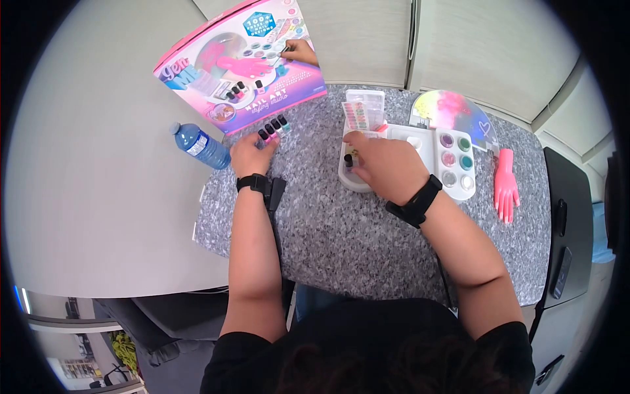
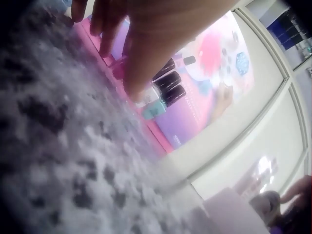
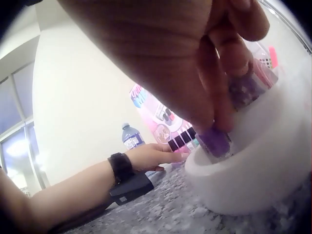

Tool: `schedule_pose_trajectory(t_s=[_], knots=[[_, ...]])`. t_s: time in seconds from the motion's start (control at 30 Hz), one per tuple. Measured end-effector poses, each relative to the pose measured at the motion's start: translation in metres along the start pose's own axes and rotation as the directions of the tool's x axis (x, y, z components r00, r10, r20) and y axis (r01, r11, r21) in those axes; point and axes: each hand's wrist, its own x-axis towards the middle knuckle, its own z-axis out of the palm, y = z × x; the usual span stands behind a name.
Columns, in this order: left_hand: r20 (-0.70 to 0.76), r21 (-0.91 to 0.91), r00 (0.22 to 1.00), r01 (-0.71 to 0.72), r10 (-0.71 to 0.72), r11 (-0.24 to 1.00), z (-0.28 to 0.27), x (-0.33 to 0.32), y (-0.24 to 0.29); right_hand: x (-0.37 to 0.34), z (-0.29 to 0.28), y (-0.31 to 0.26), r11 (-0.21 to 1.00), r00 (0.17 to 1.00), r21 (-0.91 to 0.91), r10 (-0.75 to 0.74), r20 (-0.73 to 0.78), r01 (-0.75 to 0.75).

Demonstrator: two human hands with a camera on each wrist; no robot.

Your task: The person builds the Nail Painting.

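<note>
Several small nail polish bottles (image 1: 274,130) with black caps stand in a row by the box. At the row's near end my left hand (image 1: 251,155) holds the pink nail polish bottle between thumb and fingers. In the left wrist view the teal bottle (image 2: 155,109) shows past the thumb. My right hand (image 1: 392,167) is over the left part of a white tray (image 1: 354,185). Its thumb and fingers pinch a purple nail polish bottle (image 3: 215,142) inside the tray's rim, partly hidden by the fingers. The bottle's black cap (image 1: 348,159) shows from above.
A large nail art box (image 1: 243,65) stands behind the bottles, a water bottle (image 1: 200,146) left of my left hand. Glitter pots (image 1: 448,159) fill the tray's right side. A colourful panel (image 1: 456,118) and a pink model hand (image 1: 505,187) are farther right. A clear case (image 1: 365,108) stands behind.
</note>
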Motion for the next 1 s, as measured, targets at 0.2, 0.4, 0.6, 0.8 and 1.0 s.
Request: schedule_pose_trajectory(t_s=[0.2, 0.4, 0.6, 0.8, 1.0], knots=[[0.003, -0.020, 1.000, 0.012, -0.012, 1.000, -0.013, -0.005, 0.009, -0.005, -0.016, 0.003, 1.000, 0.999, 0.020, -0.015, -0.039, 0.016], [-0.246, -0.274, 0.922, -0.364, 0.301, 0.890, -0.046, -0.032, 0.055, -0.002, -0.032, -0.007, 0.975, 0.969, 0.162, -0.117, -0.216, 0.153], [-0.144, -0.212, 0.762, -0.647, 0.632, 0.732, -0.046, -0.058, 0.100, 0.005, -0.014, -0.019, 0.913, 0.865, 0.188, -0.252, -0.434, 0.361], [-0.089, -0.174, 0.717, -0.694, 0.691, 0.699, -0.047, -0.070, 0.112, 0.005, 0.001, -0.016, 0.928, 0.885, 0.182, -0.230, -0.405, 0.324], [-0.133, -0.149, 0.719, -0.695, 0.682, 0.703, -0.049, -0.073, 0.114, 0.008, -0.011, -0.011, 0.865, 0.844, 0.273, -0.264, -0.467, 0.422]])
